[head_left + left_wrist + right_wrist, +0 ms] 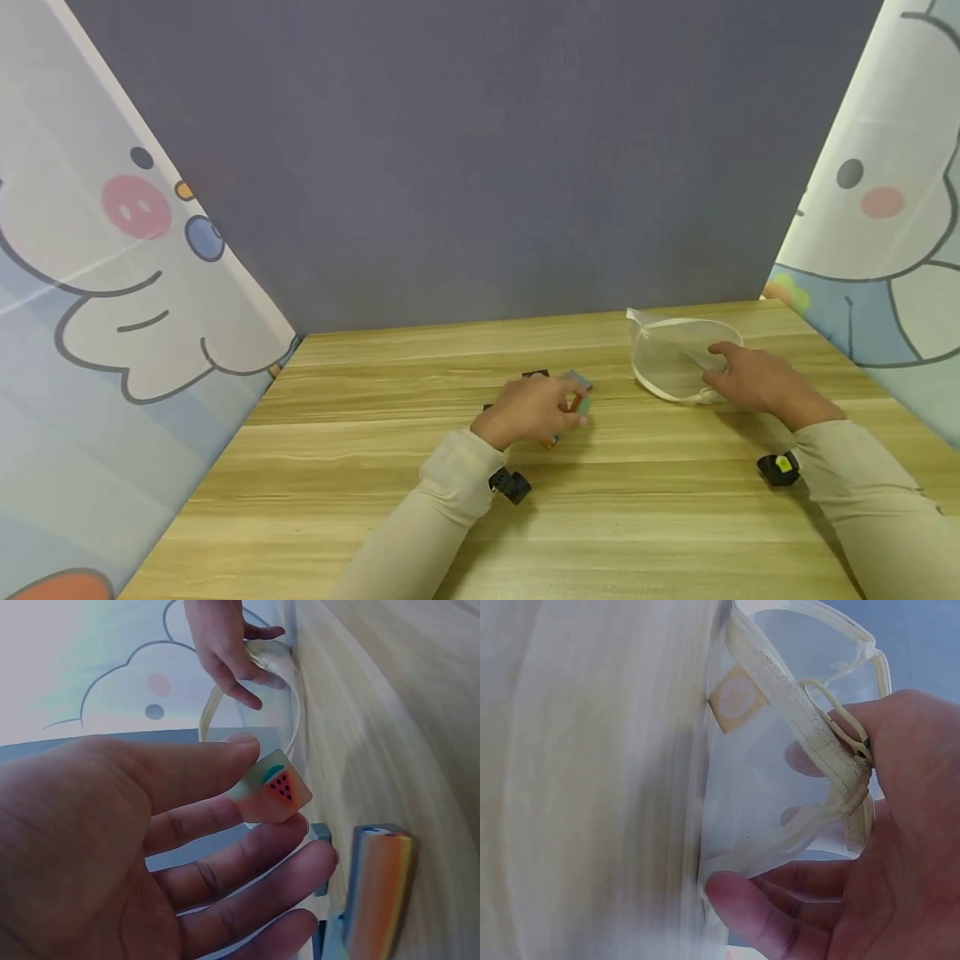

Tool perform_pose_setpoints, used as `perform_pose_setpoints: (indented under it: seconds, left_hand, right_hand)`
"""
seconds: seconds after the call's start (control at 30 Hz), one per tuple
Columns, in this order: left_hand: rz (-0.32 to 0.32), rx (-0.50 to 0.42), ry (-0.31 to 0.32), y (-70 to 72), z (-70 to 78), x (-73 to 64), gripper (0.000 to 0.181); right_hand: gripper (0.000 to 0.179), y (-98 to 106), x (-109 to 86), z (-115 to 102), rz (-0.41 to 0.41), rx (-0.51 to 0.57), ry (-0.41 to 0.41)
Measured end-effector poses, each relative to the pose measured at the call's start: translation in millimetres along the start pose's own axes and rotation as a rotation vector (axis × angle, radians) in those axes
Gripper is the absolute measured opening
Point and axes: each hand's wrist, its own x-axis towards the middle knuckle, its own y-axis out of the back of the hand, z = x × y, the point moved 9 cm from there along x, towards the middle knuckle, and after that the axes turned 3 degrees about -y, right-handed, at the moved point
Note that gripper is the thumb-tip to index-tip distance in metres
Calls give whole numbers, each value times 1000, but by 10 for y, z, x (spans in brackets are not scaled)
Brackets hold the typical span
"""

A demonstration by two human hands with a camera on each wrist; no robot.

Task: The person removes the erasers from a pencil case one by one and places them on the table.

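My left hand (532,407) pinches a small block with a watermelon-slice print (281,789) between thumb and fingers, held above the table. Its body fades from pale green to orange-pink. To the right, a white mesh bag (671,360) with a cream trimmed rim lies with its mouth open. My right hand (757,382) grips the bag's edge, thumb on one side and fingers on the other. Through the mesh, a beige square with a faint print (736,699) shows. Under and beside the left hand lie an orange-and-yellow block (380,889) and a blue-grey block (576,381).
A dark item (536,373) peeks out behind the left hand, which hides part of the group there. The wooden table (337,467) meets a grey panel (480,167) at the back. Cartoon-printed sheets (112,275) stand at both sides.
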Motion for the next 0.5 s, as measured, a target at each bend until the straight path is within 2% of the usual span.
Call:
perform_pose_setpoints:
  seconds: [0.2,0.37,0.5]
  left_hand:
    - [-33,39,42,-76,-40,5,38]
    - [-26,52,32,-120,-34,19,39]
    - [-7,82,13,-141,-7,35,38]
  right_hand:
    - [58,5,-15,-36,1,-6,7]
    - [56,40,-22,-96,6,-36,10]
    - [55,66,-27,-90,-13,-83,-21]
